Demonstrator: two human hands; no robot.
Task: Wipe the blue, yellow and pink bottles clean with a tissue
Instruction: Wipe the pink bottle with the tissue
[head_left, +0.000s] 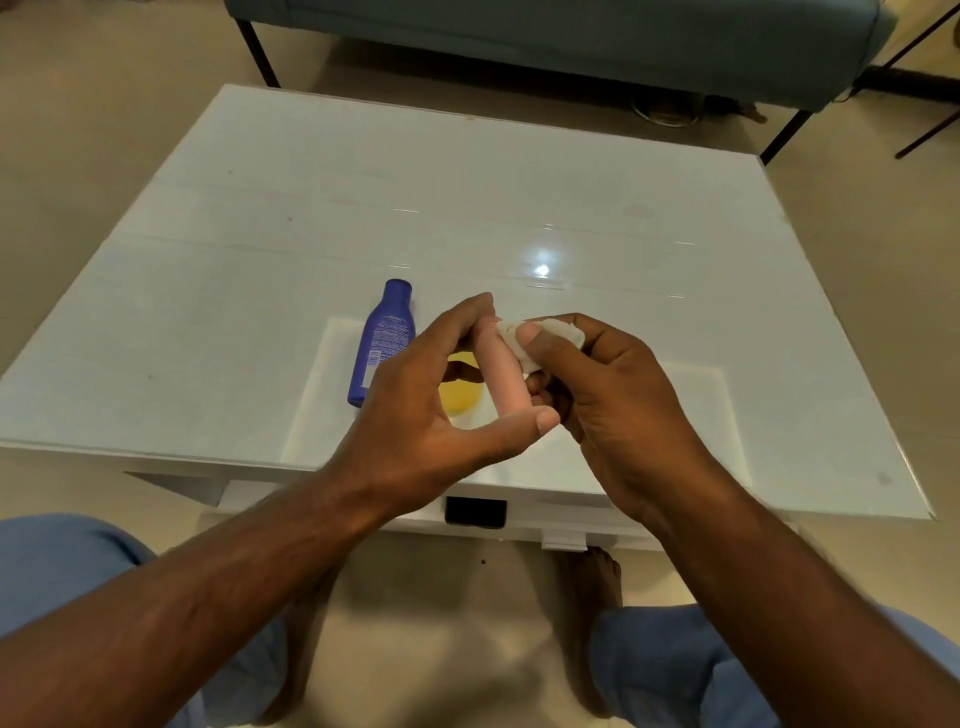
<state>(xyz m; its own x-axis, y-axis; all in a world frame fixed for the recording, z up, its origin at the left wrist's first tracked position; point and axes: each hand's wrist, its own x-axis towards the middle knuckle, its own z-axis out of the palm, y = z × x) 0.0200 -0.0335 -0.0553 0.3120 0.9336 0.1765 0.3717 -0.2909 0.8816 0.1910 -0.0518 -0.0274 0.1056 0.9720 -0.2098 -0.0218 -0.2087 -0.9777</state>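
Note:
My left hand (431, 400) holds a slim pink bottle (506, 376) by its two ends, thumb at the near end and fingers at the far end, above the table's front edge. My right hand (613, 395) presses a crumpled white tissue (550, 332) against the bottle's far right side. A blue bottle (384, 340) lies on its side on the white table (260, 260), just left of my left hand. A yellow bottle (460, 397) lies behind my left hand, mostly hidden.
The table is low, white and glossy, with a light reflection (542, 269) near its middle. A teal sofa (571, 41) on black legs stands beyond it. My knees and bare feet are below the table's front edge.

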